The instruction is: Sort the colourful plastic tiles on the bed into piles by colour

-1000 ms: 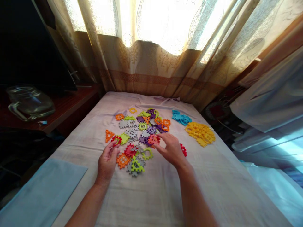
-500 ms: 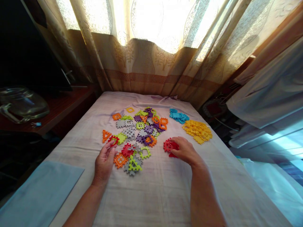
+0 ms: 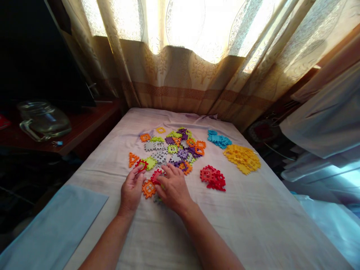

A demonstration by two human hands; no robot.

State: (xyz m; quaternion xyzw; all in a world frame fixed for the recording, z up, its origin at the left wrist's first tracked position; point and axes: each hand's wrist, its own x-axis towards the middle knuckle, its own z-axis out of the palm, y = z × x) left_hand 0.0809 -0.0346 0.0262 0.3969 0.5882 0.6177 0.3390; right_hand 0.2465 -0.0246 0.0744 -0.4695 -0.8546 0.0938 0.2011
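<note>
My left hand (image 3: 131, 189) has its fingers closed on a red open-frame piece (image 3: 141, 165) at the left edge of the mixed pile. Over the near part of that pile is my right hand (image 3: 174, 187), its fingertips at a red piece (image 3: 156, 176). An orange window piece (image 3: 149, 189) lies between the hands. Farther back are grey, purple, green and orange pieces, among them a green window piece (image 3: 172, 149). To the right sit a red pile (image 3: 213, 177), a yellow pile (image 3: 243, 159) and a blue pile (image 3: 219, 140).
A pale sheet (image 3: 225, 225) covers the surface. Light blue cloth (image 3: 64, 213) lies at the left. A glass jug (image 3: 46, 120) stands on a dark red table (image 3: 84, 127). Curtains (image 3: 174, 75) hang behind.
My right hand has left the red pile at the right and moved left to the red piece in the mixed pile. My left hand stays at the red frame piece. The view has shifted slightly.
</note>
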